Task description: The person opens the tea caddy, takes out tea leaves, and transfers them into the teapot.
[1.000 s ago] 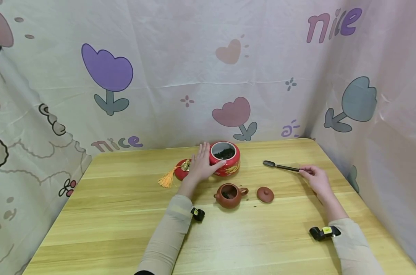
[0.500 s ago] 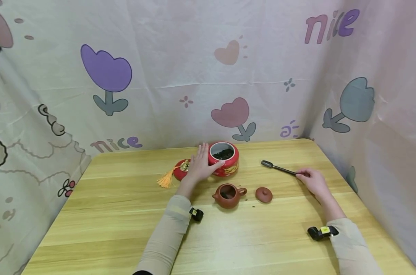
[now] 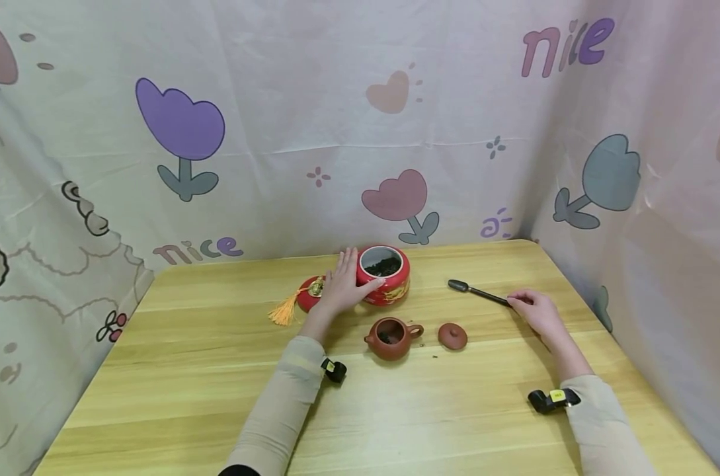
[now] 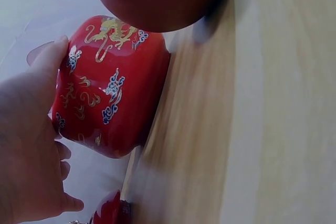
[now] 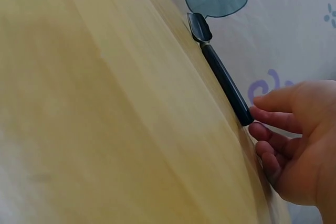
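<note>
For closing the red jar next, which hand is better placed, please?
Probably the left hand: it touches the jar, and the red lid lies close beside it. The right hand is farther away, its fingers at the scoop.

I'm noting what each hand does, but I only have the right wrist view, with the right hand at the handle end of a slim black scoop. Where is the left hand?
Observer: In the head view, the left hand rests against the side of a round, glossy red, ceramic-looking jar with gold decoration.
Operator: That jar is out of my picture. Does anything show inside it?
Observer: Yes, loose, dark, leaf-like bits show through its open mouth.
</note>
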`<state>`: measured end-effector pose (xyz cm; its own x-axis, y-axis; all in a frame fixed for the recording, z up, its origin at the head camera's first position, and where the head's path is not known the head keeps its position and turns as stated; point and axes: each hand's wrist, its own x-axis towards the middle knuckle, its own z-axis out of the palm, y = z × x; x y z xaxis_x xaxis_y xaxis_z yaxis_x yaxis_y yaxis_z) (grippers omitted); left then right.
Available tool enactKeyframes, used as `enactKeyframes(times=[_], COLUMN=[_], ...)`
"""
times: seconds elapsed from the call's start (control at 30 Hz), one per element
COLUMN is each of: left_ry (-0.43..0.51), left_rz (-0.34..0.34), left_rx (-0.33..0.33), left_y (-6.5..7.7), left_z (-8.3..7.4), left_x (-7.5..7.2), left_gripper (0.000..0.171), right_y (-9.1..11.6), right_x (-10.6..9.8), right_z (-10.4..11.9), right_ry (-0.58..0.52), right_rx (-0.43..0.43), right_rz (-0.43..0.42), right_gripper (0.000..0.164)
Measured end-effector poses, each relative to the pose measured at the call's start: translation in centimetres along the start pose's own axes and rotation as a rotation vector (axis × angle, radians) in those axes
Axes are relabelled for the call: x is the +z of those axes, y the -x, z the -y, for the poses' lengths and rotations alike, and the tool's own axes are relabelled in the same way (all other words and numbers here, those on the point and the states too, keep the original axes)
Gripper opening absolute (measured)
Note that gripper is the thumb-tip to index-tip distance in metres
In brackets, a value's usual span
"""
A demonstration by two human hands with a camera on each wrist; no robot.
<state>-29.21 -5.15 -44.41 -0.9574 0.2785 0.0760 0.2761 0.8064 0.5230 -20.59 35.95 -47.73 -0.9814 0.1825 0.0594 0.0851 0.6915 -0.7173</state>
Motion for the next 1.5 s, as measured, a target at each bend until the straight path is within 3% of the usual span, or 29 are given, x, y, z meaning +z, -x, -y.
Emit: enactKeyframes(times=[0.27,0.47,0.6,0.77,1.03,1.27,1.5], left_ry=[-0.017,-0.032,-0.023,-0.017,0.033,0.068,-0.02], left_rz=[0.004,-0.004,-0.003,0.024,0.127,0.201,0.276], left_rx=[0.022,0.071,0.125,0.201,0.307,0.356,0.406], left_y=[0.6,2.1,3.5,4.8,6.3,7.2,7.5], left_z=[-0.5,-1.0,-1.5,-1.5,-1.1,-1.0,-1.4], left_x=[-0.3,-1.0,-1.7,-1.9,-1.4,-1.2,-0.9], left_gripper=[0.104,0.098,0.093,0.085,0.077,0.079,0.083], right_y=[0.3,0.6,0.9,1.3,1.9,2.1,2.2], right_x=[-0.7,-1.3,-1.4,-1.0,0.1,1.8,3.2], right_z=[0.8,2.4,3.9,5.5,7.1,7.0,6.5], right_ry=[-0.119,-0.179,-0.239,-0.298,-0.346,-0.297,-0.284], right_rx=[0.078,0.004,-0.02,-0.051,-0.084,-0.137,-0.179], right_rz=[0.022,-0.024,-0.004,0.042,0.148,0.272,0.362], right_gripper=[0.048,0.05,0.053,0.054,0.051,0.041,0.035])
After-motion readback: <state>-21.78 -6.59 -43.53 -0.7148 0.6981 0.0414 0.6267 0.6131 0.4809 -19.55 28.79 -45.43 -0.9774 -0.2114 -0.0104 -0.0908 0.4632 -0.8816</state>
